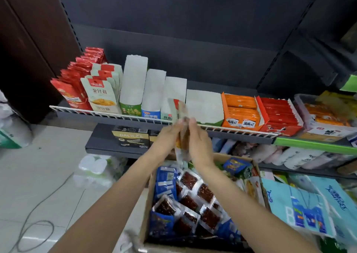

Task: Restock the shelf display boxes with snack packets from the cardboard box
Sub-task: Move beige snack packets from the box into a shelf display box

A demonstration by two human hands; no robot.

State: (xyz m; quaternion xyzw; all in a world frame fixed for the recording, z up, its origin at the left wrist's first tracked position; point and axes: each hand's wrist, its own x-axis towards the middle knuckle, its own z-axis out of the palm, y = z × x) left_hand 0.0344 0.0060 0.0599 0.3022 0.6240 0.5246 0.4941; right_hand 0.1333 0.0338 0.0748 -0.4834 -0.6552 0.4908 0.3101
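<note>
My left hand point(170, 135) and my right hand point(199, 142) press from both sides on an upright stack of snack packets point(182, 115), held above the cardboard box point(259, 177) and just before the shelf's wire rail. The stack is blurred. The cardboard box below holds several clear packets of dark red snack point(193, 198) and blue packets point(166, 183). On the shelf stand white display boxes point(154, 92), their insides showing bare white, and a low wide one point(204, 104) right of my hands.
Red packets point(71, 86) and white mushroom-snack boxes point(102, 92) fill the shelf's left end. Orange point(239, 110) and red point(278, 113) display boxes sit to the right. A lower shelf carries a black box point(131, 137). Blue tissue packs point(301, 204) lie right of the box; a cable point(38, 210) crosses the floor.
</note>
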